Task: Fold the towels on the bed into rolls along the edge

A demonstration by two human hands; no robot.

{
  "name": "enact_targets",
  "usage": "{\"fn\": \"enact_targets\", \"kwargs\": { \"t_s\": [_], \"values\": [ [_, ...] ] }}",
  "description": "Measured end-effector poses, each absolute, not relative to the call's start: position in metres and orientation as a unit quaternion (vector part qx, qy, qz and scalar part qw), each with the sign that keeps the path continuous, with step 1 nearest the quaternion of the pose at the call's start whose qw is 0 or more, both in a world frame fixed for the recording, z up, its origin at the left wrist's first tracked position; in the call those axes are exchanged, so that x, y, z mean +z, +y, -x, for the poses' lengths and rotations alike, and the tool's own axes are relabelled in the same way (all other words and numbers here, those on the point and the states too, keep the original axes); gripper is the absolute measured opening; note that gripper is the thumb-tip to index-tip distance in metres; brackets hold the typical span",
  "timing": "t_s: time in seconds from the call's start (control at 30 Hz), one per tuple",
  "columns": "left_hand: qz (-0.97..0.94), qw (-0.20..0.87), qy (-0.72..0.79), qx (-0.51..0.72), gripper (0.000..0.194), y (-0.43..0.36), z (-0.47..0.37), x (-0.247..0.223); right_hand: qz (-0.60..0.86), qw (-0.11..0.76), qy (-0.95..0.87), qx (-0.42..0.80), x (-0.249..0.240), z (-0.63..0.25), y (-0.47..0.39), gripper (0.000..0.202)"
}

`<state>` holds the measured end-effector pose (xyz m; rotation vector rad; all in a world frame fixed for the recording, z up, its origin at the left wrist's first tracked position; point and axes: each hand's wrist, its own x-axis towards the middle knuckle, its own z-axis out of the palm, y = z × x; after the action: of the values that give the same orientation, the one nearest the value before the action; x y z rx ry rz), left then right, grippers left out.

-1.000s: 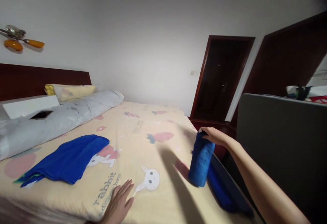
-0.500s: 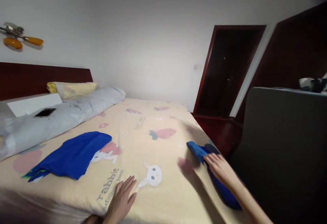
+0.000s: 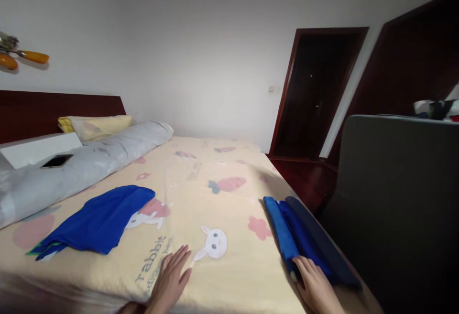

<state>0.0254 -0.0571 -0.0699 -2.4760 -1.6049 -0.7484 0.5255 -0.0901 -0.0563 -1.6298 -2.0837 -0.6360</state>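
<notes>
The right hand (image 3: 314, 280), grip unclear, is adding the just-lowered light-blue cloth roll (image 3: 281, 230) to the darker rolls (image 3: 303, 237), the left hand (image 3: 172, 275) lying flat.

A wide bed (image 3: 244, 285) is carrying the cloths, and I'm seeing a cream sheet (image 3: 201, 185) printed with rabbits and pink shapes. Taking its far edge as twelve, a royal-blue cloth (image 3: 100, 221) is lying loosely spread at nine o'clock, a green edge showing at its near corner. Farther out, a long grey bolster (image 3: 107, 158) is stretching from nine to eleven, a yellowish pillow (image 3: 103, 127) sitting behind it. At four, a light-blue roll (image 3: 279, 230), a deep-blue bundle (image 3: 306, 242) and a dark navy bundle (image 3: 322, 237) are lying side by side, the roll innermost.
</notes>
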Motion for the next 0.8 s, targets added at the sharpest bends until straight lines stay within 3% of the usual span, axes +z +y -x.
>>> {"fn": "enact_targets", "kwargs": {
  "t_s": [0.2,0.37,0.53,0.67,0.8],
  "values": [
    [0.787,-0.001,-0.548,-0.285,0.038,-0.047,-0.012,-0.062,0.604,0.270,-0.735,-0.150,-0.071,-0.527,-0.098,0.033],
    [0.618,0.113,-0.703,-0.335,0.029,-0.020,0.041,-0.026,0.594,0.342,-0.713,-0.150,-0.093,-0.528,-0.102,0.041],
    [0.414,0.184,-0.826,-0.336,0.049,-0.012,0.095,0.003,0.587,0.367,-0.707,-0.145,-0.100,-0.527,-0.103,0.046],
    [0.419,0.165,-0.819,-0.356,0.031,-0.012,0.136,-0.008,0.589,0.361,-0.707,-0.151,-0.099,-0.526,-0.103,0.046],
    [0.436,0.167,-0.789,-0.399,0.025,-0.011,0.161,-0.021,0.593,0.361,-0.703,-0.153,-0.097,-0.524,-0.104,0.045]
  ]
}}
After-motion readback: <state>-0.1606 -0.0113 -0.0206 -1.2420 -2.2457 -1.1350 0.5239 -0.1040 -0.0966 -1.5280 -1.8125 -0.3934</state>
